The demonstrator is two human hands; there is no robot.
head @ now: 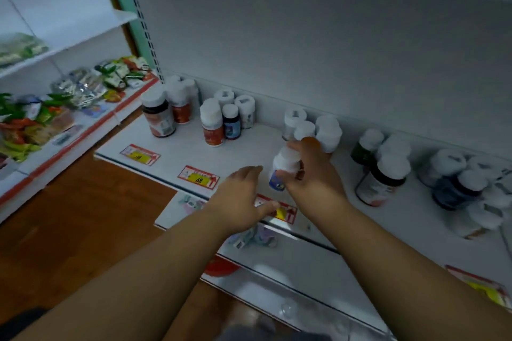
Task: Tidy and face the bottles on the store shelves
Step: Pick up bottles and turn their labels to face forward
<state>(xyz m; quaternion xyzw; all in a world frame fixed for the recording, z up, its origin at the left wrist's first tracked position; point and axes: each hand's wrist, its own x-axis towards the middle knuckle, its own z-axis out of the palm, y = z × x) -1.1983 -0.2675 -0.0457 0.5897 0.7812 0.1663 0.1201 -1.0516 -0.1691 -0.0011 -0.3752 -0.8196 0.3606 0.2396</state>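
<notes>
- One small white-capped plastic bottle with a blue label sits pinched in the right hand, lifted just off the white metal shelf near its front edge.
- Left hand, at eight o'clock of the bottle, hovers spread and empty.
- At one o'clock stands a cluster of white-capped bottles.
- Judged step: facing this bottle; next, turn its label forward and set it down in line.

A shop: white slotted shelving carrying grouped white-capped bottles, red-and-yellow price tags along its edge, and what look like snack packets left of the hands.
</notes>
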